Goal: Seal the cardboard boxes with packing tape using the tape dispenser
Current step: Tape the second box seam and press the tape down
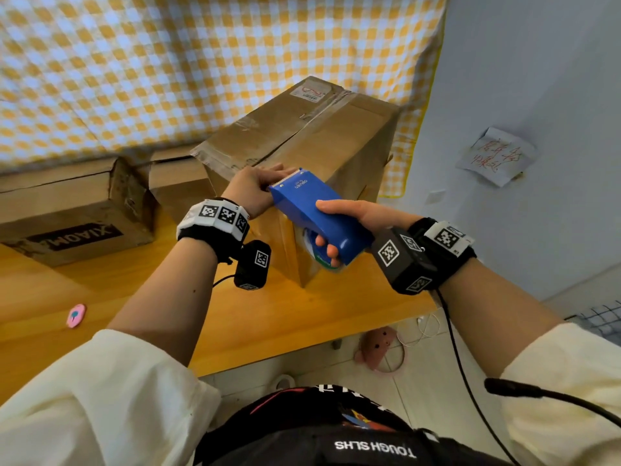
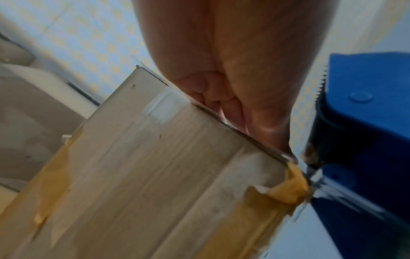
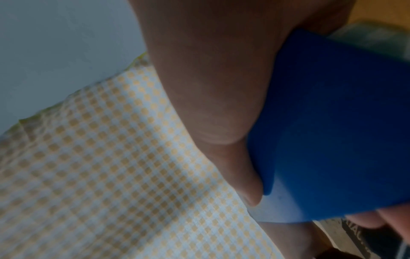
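Right hand (image 1: pixel 353 223) wraps the blue plastic tape dispenser (image 1: pixel 316 213), serrated end aimed at the tall brown cardboard box's (image 1: pixel 302 136) near top edge, where left hand (image 1: pixel 258 190) pinches the tape end.

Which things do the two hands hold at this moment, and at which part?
The right hand grips the blue tape dispenser round its rear body. The left hand is at its toothed front end, over the tall cardboard box; what it pinches cannot be told.
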